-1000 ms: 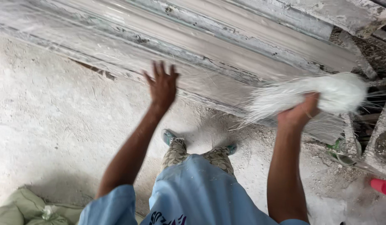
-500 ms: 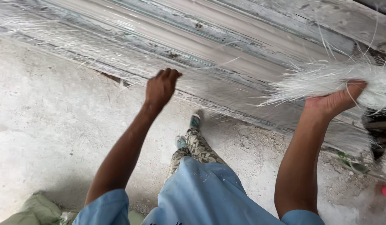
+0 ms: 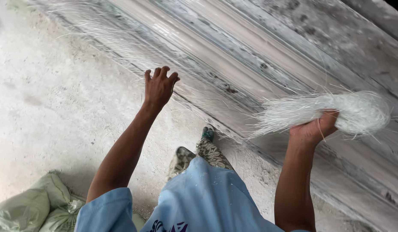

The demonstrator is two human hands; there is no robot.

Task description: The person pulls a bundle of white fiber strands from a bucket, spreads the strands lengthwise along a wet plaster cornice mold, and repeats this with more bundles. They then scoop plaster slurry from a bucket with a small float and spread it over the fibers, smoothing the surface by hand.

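White fibre bundle (image 3: 336, 112) | right hand (image 3: 312, 129) grips | lies crosswise, loose tips leftward

Right hand (image 3: 312, 129) grips white fibre bundle (image 3: 336, 112); left hand (image 3: 159, 86) raised (fingers spread).

The person wears a light blue short-sleeved shirt (image 3: 199, 197) with a dark blue printed mark near its lower hem, the sleeves ending above the elbows so both forearms are bare. Below it show trousers (image 3: 211, 152) in a mottled, patterned grey-and-cream cloth. The feet wear dusty teal-green slip-on shoes (image 3: 207, 132).
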